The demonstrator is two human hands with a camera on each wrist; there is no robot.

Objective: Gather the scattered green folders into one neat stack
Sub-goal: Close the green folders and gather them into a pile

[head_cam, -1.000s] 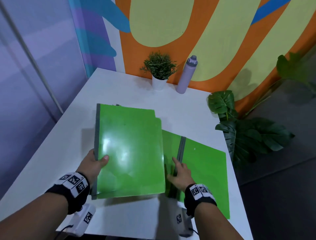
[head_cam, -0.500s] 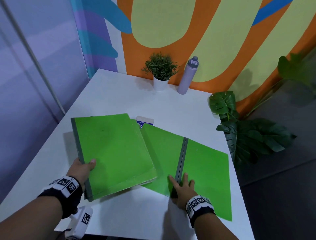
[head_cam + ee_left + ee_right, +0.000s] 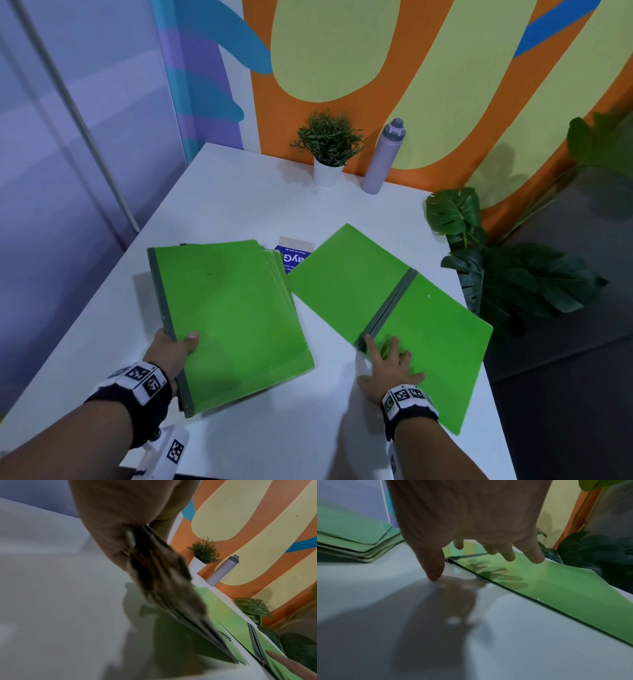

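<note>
The head view is bright and evenly lit from above, colours saturated and most edges sharp. The white matte table [image 3: 239,205] shows soft grey shadows beneath the stack of green card folders [image 3: 233,318] and under the right hand [image 3: 388,365], whose fingers look slightly smeared. Straight lines bow toward the frame edges from the wide lens. The left wrist view is dimmer, and the grey spines of the held stack [image 3: 164,582] are badly blurred close to the lens. In the right wrist view, the open glossy green folder [image 3: 556,582] mirrors the fingers [image 3: 537,555], and a broad dark shadow spreads across the tabletop.
</note>
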